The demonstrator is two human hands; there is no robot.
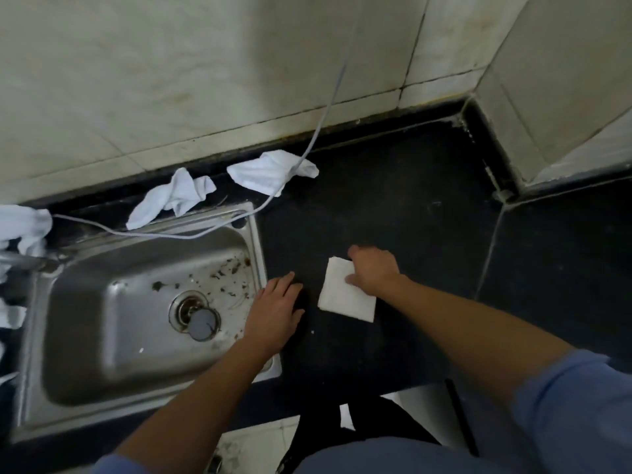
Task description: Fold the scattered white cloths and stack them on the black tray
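Folded white cloth [343,297] lying flat on the black counter [410,200], right of the sink [136,336]. My right hand [372,268] grips its far corner, thumb on top, fingers curled over the edge. My left hand [277,309] rests flat beside it, fingers straight. A crumpled cloth [174,198] and a second crumpled cloth [270,172] lie by the wall.

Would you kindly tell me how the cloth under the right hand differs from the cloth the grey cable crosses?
The folded cloth lies flat as a neat rectangle; the crumpled cloth is bunched, with loose ends. The folded cloth sits towards the front, the right hand resting on it; the crumpled cloth lies by the wall, under the cable. Both are white, on the dark countertop.
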